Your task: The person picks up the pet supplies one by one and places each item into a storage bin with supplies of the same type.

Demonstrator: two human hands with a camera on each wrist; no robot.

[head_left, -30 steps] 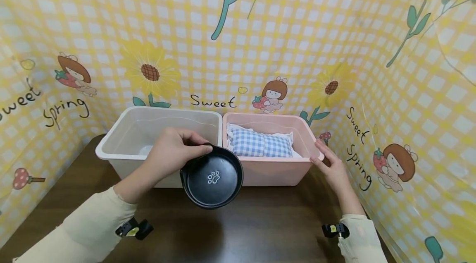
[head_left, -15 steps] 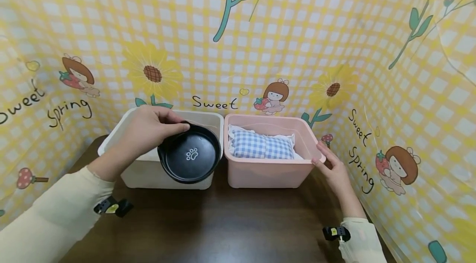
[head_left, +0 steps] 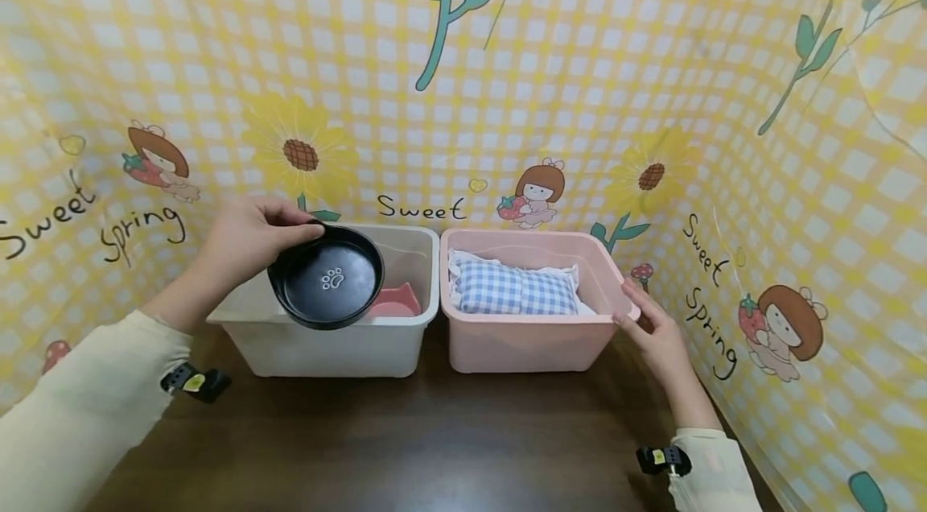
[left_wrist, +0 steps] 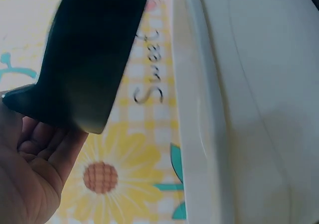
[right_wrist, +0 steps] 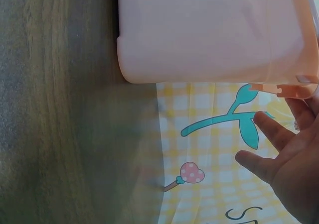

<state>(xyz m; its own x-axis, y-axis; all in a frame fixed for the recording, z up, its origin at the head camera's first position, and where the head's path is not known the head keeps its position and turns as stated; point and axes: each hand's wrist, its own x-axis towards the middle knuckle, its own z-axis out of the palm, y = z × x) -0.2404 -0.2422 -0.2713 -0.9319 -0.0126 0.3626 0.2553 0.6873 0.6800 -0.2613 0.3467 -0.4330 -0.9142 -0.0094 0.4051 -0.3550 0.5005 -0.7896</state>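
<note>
A black pet bowl [head_left: 326, 286] with a white paw print inside hangs tilted over the left part of the whitish bin [head_left: 326, 351]. My left hand [head_left: 242, 242] pinches it by its upper rim, thumb in front. In the left wrist view the bowl [left_wrist: 94, 50] shows its dark side and a pointed ear on its rim, beside the bin's edge. Inside that bin, partly hidden behind the black bowl, lies a pink bowl [head_left: 398, 300] with a pointed ear. My right hand [head_left: 659, 339] grips the front right corner rim of the pink bin [head_left: 529, 347], with some fingers spread away from it.
A blue and white checked cushion [head_left: 514, 289] with frilled edges lies in the pink bin. Both bins stand side by side on a dark wooden table [head_left: 434, 439], against a yellow checked cloth [head_left: 434, 134] that rises behind and at both sides.
My left hand has carried the black bowl left and up, from in front of the two bins' meeting edges to over the whitish bin. The pink bowl has come into view. My right hand keeps its grip.
</note>
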